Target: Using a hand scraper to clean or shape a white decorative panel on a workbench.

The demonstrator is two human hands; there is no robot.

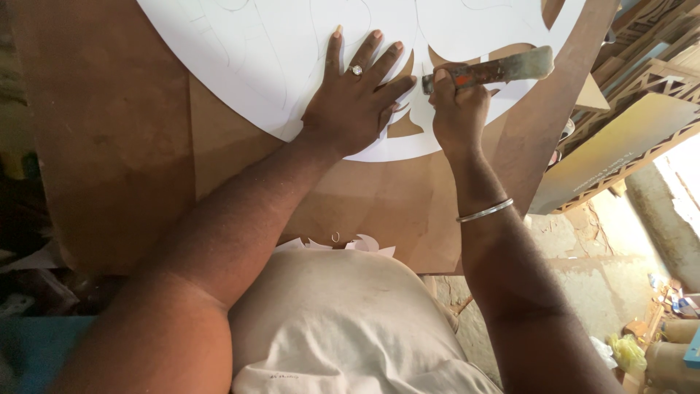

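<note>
a: left hand (355,102) flat, fingers spread wide, gripping nothing; it only presses the white paper stencil (277,51) onto the brown board (109,146). ring on one finger.

b: and your right hand (458,109)?

a: curled tight round the handle of a worn cutting tool (490,71), its tip at the edge of a cut-out, just beside your left fingertips. bangle (485,211) on that wrist.

b: where does the stencil lie?

a: across the far half of the board, curved edge toward you, several shapes already cut out. paper scraps (357,244) near your shirt.

b: risks?

a: judgement only: the tip sits close to your left index finger, so a slip toward it could nick you. if you ease the left-hand pressure, the sheet may shift or tear along the thin strips.
</note>
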